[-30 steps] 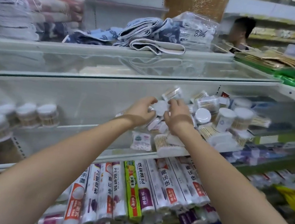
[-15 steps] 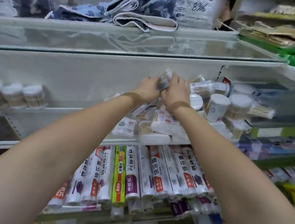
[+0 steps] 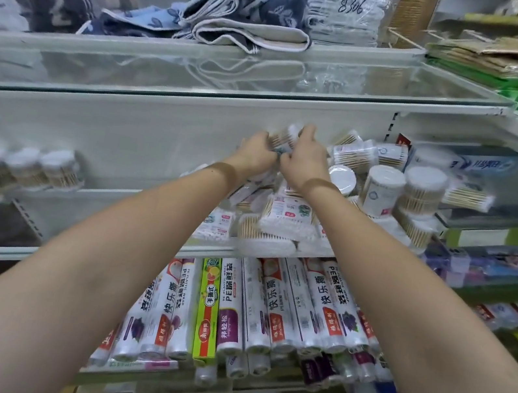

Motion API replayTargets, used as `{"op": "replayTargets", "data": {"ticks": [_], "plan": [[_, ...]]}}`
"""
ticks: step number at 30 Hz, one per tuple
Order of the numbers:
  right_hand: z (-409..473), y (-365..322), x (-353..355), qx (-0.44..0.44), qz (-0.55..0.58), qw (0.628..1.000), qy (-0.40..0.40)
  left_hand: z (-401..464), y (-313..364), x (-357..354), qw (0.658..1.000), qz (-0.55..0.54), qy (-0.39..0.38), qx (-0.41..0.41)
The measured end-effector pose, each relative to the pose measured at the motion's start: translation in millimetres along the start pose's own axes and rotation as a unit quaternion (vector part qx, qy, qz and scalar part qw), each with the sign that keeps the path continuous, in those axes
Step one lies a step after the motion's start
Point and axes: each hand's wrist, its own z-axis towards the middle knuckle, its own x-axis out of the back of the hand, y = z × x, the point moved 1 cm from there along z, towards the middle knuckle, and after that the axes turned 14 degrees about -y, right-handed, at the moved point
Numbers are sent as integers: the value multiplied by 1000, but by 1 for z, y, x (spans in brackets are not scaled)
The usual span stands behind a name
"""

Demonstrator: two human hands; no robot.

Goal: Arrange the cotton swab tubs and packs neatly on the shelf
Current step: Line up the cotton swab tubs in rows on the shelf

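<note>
Both hands reach deep into the middle shelf (image 3: 107,195), over a jumbled heap of cotton swab packs (image 3: 285,218). My left hand (image 3: 256,154) and my right hand (image 3: 307,156) meet around a small swab pack (image 3: 286,137) and grip it together, raised near the shelf's back wall. Right of the hands lies a pile of round swab tubs (image 3: 383,189), some upright and some on their sides. A short row of white-lidded tubs (image 3: 21,166) stands at the shelf's left end. The stretch of shelf between the row and the heap is bare.
A glass shelf (image 3: 234,89) juts out just above the hands, with folded towels (image 3: 242,18) on the level above it. Rolls of cling film (image 3: 266,307) fill the shelf below. Toothpaste boxes (image 3: 475,162) and other goods crowd the right side.
Both hands have lifted from the heap toward the back of the shelf, carrying the small pack up between them. The view has tilted down and closer.
</note>
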Motion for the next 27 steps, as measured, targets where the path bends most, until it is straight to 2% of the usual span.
{"op": "replayTargets", "data": {"ticks": [5, 9, 17, 19, 23, 27], "plan": [[-4, 1, 2, 16, 35, 998, 55, 11, -5, 9, 991, -119, 61, -16], [-6, -10, -2, 42, 66, 994, 71, -4, 4, 21, 989, -98, 103, -34], [-2, -62, -32, 92, 75, 993, 6, -43, -38, 52, 987, -29, 159, -23], [-2, -78, -44, 100, 82, 992, -14, -51, -55, 65, 984, -29, 176, 2], [-4, -108, -73, 124, 91, 987, -46, -73, -90, 92, 984, -70, 163, 15], [-7, -138, -100, 152, 85, 982, -69, -97, -125, 121, 982, -48, 183, 22]]}}
